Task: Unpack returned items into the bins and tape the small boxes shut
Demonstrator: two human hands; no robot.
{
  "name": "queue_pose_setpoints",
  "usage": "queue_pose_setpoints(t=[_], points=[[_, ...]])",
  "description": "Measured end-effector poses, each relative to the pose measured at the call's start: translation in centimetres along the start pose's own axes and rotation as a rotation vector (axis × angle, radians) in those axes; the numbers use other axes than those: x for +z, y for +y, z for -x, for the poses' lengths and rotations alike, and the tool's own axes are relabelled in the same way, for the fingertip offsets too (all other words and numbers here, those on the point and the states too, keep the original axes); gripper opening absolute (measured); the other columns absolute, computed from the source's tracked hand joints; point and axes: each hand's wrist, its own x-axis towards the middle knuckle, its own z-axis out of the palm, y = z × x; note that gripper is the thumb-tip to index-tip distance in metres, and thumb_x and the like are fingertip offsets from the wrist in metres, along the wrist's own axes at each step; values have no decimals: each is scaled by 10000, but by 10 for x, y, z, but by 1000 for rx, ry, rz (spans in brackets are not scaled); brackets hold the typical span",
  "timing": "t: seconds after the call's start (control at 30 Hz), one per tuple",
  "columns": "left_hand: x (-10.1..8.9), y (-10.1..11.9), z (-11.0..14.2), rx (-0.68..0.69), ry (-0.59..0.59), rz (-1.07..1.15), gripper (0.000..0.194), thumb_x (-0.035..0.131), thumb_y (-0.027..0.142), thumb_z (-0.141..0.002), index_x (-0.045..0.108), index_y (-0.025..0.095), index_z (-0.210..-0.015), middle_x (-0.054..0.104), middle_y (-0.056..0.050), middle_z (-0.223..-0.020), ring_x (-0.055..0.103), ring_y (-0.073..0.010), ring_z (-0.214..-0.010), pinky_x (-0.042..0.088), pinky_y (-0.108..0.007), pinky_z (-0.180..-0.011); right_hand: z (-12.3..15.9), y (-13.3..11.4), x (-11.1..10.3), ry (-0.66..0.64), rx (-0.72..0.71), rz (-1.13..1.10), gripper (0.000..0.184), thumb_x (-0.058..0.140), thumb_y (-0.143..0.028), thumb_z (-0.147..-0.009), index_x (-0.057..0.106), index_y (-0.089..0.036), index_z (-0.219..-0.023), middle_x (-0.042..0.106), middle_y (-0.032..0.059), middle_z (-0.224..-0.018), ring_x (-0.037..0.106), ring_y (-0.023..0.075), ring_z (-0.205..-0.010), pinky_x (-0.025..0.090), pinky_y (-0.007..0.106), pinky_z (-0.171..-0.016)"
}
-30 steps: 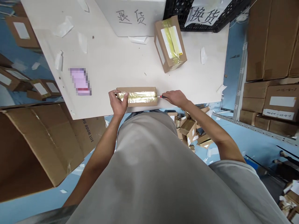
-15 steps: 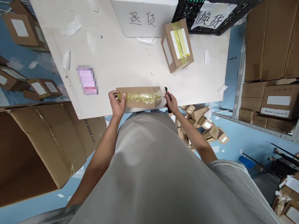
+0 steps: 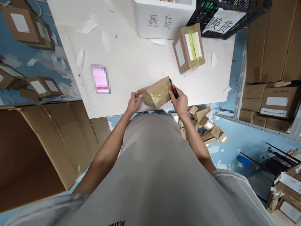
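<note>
A brown cardboard box [image 3: 157,91] with yellowish clear tape is tilted at the table's front edge, between my two hands. My left hand [image 3: 134,102] pinches its left end, thumb on top. My right hand [image 3: 179,101] is closed around a red and black box cutter [image 3: 174,89], its tip pointing away from me. The right fingers are also close against the box's right end; whether they grip it is hard to see.
On the white table [image 3: 127,62] stand a second taped box [image 3: 190,48], a white bin [image 3: 162,23] and a black crate [image 3: 232,22]. A blurred pink item [image 3: 100,79] lies left. Several boxes [image 3: 207,125] lie on the floor; a large open carton [image 3: 70,138] stands left.
The box has been turned and tilted, and its right end has risen. My right hand has come in against it with the box cutter. The view has shifted slightly left.
</note>
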Motion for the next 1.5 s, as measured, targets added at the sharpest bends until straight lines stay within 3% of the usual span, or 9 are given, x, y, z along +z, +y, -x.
queue_pose_setpoints(t=[0.23,0.3,0.47,0.57,0.8,1.07,1.2,1.37,1.5], points=[[-40,38,-3,155,-9,76,511,676,673,-1049,739,233,-1302,759,-147,-1450,703,-331,-1364,620,-510,-1155,9,-38,28,159,-2,175,612,313,-539,-1226,573,-256,-1703,696,210,-1504,716,346,-1339,610,418,-1017],[-53,61,-1,192,-41,144,498,610,668,-1109,786,227,-1261,794,-119,-1366,736,-312,-1300,629,-509,-1160,10,-47,30,123,21,260,624,279,-527,-1232,510,-269,-1751,647,217,-1549,718,341,-1336,616,394,-975],[-66,100,-2,263,-149,134,321,849,493,-999,843,207,-1143,819,-75,-1188,769,-337,-1222,647,-601,-1156,19,-67,18,101,99,311,662,225,-488,-1225,471,-191,-1763,579,258,-1599,748,364,-1257,639,447,-949],[-66,100,-7,309,-160,112,284,848,463,-998,859,216,-1137,823,-57,-1162,784,-335,-1176,675,-618,-1114,35,-83,8,105,58,260,647,218,-412,-1221,384,-183,-1802,605,255,-1612,736,387,-1318,640,475,-1001],[-67,95,-15,305,-170,148,275,847,451,-994,863,194,-1090,826,-53,-1124,793,-329,-1152,683,-611,-1106,61,-119,9,-202,-91,212,629,234,-431,-1227,372,-262,-1817,778,117,-1524,770,363,-1324,641,460,-1055],[-69,110,-9,239,-152,165,284,813,469,-973,822,206,-1078,848,-84,-1135,798,-287,-1161,681,-465,-1093,50,-119,27,-151,-127,186,638,271,-421,-1213,401,-238,-1811,822,130,-1432,821,363,-1234,650,499,-1066],[-71,91,4,284,-176,148,531,732,631,-1001,777,210,-1321,788,-155,-1397,745,-350,-1354,623,-531,-1189,51,-116,28,-133,-120,146,630,277,-408,-1211,477,-181,-1764,788,164,-1500,804,353,-1305,651,486,-1093],[-48,63,16,438,-297,-43,1413,947,841,-704,321,210,-1803,355,-274,-1839,339,-522,-1722,375,-670,-1381,53,-110,31,-115,-108,45,610,328,-416,-1201,507,-214,-1748,746,125,-1584,753,317,-1414,631,446,-1149],[-29,71,13,541,-308,-158,1485,877,918,-743,154,230,-1843,337,-278,-1838,329,-531,-1718,299,-700,-1409,50,-98,26,-47,-105,-68,638,322,-515,-1226,541,-180,-1722,735,158,-1574,779,315,-1366,628,413,-1140]])
